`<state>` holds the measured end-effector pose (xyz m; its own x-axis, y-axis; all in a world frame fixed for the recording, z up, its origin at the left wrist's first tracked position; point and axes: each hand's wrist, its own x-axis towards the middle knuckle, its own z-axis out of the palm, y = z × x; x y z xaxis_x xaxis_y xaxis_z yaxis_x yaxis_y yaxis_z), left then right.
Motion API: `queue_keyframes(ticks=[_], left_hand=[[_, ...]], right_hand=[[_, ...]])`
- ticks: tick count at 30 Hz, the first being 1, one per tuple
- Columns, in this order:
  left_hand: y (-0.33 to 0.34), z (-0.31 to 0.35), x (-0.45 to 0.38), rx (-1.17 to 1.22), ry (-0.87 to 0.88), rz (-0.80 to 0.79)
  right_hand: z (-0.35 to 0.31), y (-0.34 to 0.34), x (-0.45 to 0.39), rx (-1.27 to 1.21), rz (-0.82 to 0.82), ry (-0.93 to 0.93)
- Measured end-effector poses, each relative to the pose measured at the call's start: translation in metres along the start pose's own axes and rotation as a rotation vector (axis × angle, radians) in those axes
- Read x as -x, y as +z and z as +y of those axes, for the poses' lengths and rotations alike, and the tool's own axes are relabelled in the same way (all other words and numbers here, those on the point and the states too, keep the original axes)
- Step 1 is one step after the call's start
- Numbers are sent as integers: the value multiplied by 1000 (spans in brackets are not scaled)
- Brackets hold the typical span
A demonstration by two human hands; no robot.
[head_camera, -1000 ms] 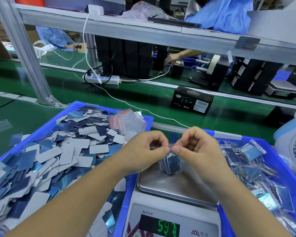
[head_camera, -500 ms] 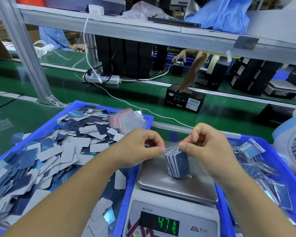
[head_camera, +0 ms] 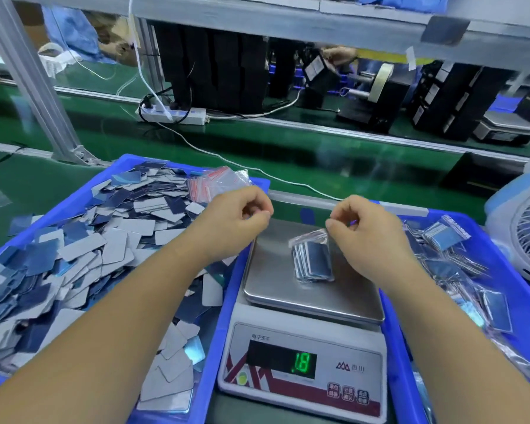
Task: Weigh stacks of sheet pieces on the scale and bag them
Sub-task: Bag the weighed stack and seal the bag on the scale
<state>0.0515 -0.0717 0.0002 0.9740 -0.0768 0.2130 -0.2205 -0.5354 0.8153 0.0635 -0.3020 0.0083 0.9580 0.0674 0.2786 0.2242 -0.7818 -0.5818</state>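
One filled bag [head_camera: 312, 258] hangs below the right hand [head_camera: 364, 228] grip over the scale [head_camera: 312, 301].

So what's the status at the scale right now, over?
Right hand pinching clear bag of blue sheet pieces above steel scale pan. Left hand curled, holding nothing. Nothing in the way.

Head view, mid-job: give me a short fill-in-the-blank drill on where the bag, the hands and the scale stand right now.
1. The filled bag hangs over the scale pan, pinched at its top by the ____ hand.
2. The left hand holds ____.
3. The scale display glows ____.
4. Loose sheet pieces fill the blue bin on the ____ of the scale.

Missing words: right; nothing; green; left
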Motion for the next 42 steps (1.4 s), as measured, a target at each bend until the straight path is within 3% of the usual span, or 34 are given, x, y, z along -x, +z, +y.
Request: queue_keyframes(ticks=[11, 29, 32, 37, 42], left_hand=[[-9, -14, -8, -51, -259, 179], [-8, -17, -9, -94, -335, 179], [-9, -16, -9, -75, -339, 166], [-5, -15, -9, -70, -337, 145], [-1, -16, -10, -106, -349, 153]], right_hand=[[2, -5, -3, -47, 31, 24], [-1, -7, -1, -60, 15, 50], [-8, -9, 3, 16, -31, 23], [-29, -2, 20, 490, -259, -129], [-38, -8, 24, 479, -314, -248]])
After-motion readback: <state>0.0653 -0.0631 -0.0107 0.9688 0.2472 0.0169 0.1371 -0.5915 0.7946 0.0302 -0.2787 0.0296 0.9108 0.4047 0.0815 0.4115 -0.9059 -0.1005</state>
